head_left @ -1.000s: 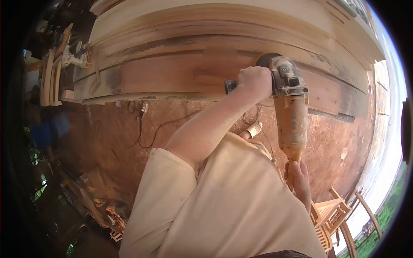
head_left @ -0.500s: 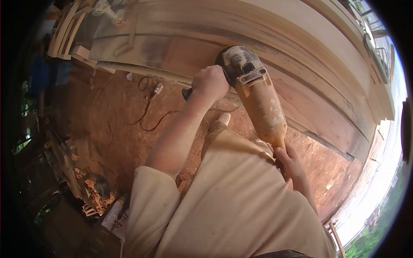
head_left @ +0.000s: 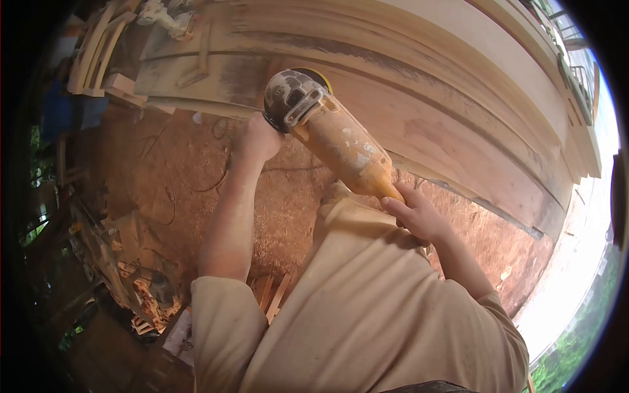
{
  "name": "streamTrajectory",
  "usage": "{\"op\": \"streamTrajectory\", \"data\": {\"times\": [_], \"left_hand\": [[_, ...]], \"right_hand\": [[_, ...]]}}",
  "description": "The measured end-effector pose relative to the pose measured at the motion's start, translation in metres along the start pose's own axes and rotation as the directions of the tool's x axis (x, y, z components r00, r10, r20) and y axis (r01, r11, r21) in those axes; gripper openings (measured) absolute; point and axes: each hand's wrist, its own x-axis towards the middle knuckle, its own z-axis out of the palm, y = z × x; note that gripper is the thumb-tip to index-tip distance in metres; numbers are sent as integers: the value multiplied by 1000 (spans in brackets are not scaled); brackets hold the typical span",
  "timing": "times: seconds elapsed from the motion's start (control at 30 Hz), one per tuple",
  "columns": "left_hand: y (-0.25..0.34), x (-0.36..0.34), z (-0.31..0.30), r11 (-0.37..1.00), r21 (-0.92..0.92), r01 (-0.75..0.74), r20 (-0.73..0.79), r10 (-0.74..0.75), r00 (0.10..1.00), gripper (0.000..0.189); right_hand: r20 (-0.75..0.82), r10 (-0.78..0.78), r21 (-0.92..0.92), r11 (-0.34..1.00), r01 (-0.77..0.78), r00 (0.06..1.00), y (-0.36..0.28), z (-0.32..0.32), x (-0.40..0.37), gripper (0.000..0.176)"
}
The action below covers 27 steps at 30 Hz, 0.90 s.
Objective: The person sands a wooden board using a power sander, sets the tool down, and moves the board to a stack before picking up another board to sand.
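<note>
An angle grinder [head_left: 344, 141] with a worn yellow body and a dusty dark head lies across the view over the wooden boards [head_left: 452, 134]. A yellow-edged disc [head_left: 321, 77] shows beyond its head. My left hand [head_left: 257, 139] is closed at the left side of the head, where the side handle was seen earlier; the hand now covers it. Around the narrow rear end of the body, my right hand [head_left: 416, 213] is wrapped, close to the front of my shirt.
Curved wooden pieces [head_left: 98, 49] stand at the upper left, near a pale power tool [head_left: 160, 18] on the boards. A cord [head_left: 223, 177] lies on the reddish ground [head_left: 196, 223]. Wood scraps [head_left: 147, 295] are heaped at lower left.
Both hands have moved the grinder leftward along the boards, and its body is tilted more. The yellow disc edge now shows. My right forearm has come further into view.
</note>
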Motion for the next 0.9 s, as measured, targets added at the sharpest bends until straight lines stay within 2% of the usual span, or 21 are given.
{"op": "streamTrajectory", "data": {"times": [0.1,0.17,0.23,0.33,0.4,0.43,0.53,0.63,0.7,0.83,0.9], "left_hand": [[6,-11,-7,1000,-19,-4,-21,4,1000,29],[17,-20,-10,1000,-17,11,-3,-11,1000,29],[48,-40,0,999,-8,31,18,-31,999,29],[92,-66,19,997,-72,-20,24,22,999,28],[121,-81,33,1000,-10,-11,126,12,992,27],[134,-89,40,1000,-8,-22,130,23,991,27],[167,-109,52,997,-13,-73,92,74,993,25],[198,-123,61,992,-36,-118,162,122,979,23],[228,-141,77,992,-27,-125,160,127,979,23],[276,-170,104,981,-35,-191,216,194,957,20],[291,-179,118,950,-93,-299,186,312,932,19]], "right_hand": [[10,47,-72,996,-46,999,-1,-4,-4,55],[-3,33,-38,999,-33,999,16,-4,-8,55],[-9,21,-1,1000,-21,1000,43,-20,-28,54],[-10,68,74,995,-67,998,80,-49,-61,53],[5,-27,113,993,26,1000,111,-67,-79,52],[-4,-26,120,992,26,1000,121,-75,-90,52],[0,-14,142,990,13,1000,138,-89,-121,53],[-84,27,191,982,-11,996,159,-97,-149,54],[-79,44,171,985,-30,996,197,-116,-172,55],[-123,60,248,968,-28,991,246,-136,-214,56],[-143,92,271,961,-50,985,264,-139,-232,58]]}}
